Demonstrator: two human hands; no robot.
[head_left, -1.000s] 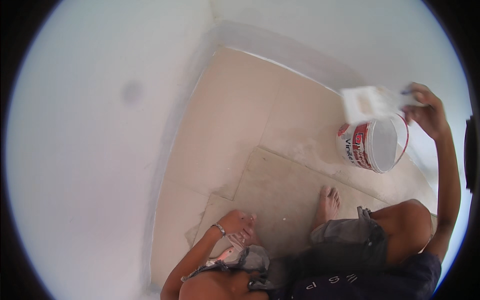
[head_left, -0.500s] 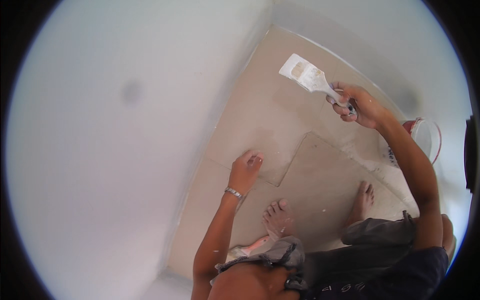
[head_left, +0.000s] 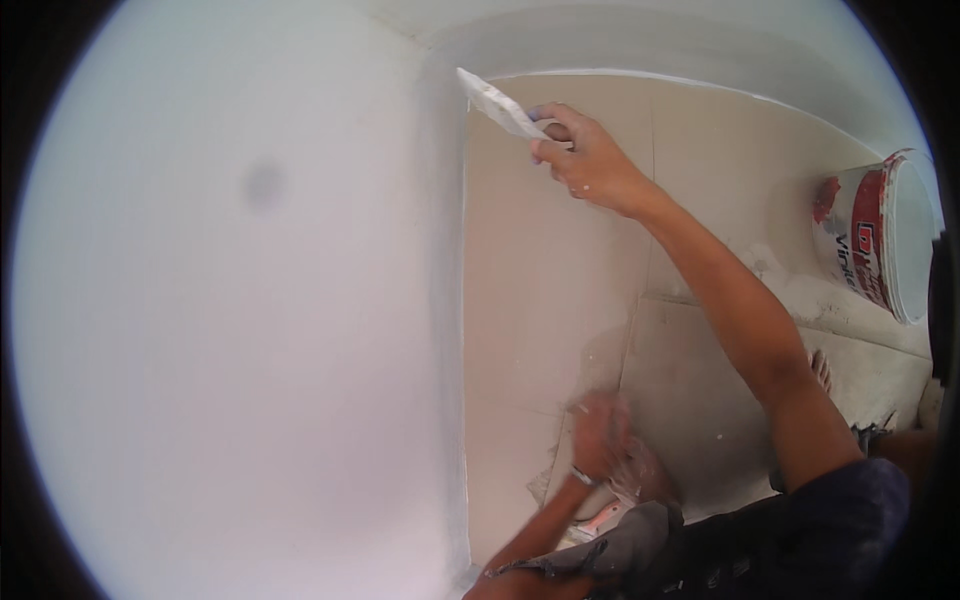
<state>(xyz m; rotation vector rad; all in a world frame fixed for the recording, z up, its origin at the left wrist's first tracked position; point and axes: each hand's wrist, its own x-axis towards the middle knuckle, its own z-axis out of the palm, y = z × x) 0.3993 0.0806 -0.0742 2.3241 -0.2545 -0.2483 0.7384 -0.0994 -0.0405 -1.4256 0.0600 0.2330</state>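
Note:
My right hand [head_left: 585,160] grips a white-coated paintbrush [head_left: 492,102], its head reaching the foot of the left wall, close to the inner corner; whether the bristles touch the wall I cannot tell. Low in the picture my left hand [head_left: 600,430] is smeared by motion beside my foot, its fingers unclear. Beneath it a second brush with a pink handle [head_left: 600,518] lies on the floor, partly hidden by my clothing.
White walls [head_left: 250,330] with a grey band [head_left: 445,280] along their foot meet at a corner above beige floor tiles [head_left: 540,260]. A white-and-red bucket [head_left: 840,200] stands at the right by the back wall. My feet and knees are low in the picture.
My right hand has carried the brush leftward from above the bucket to the corner. The view has shifted, the left wall now filling more of it. My left hand is moving and blurred.

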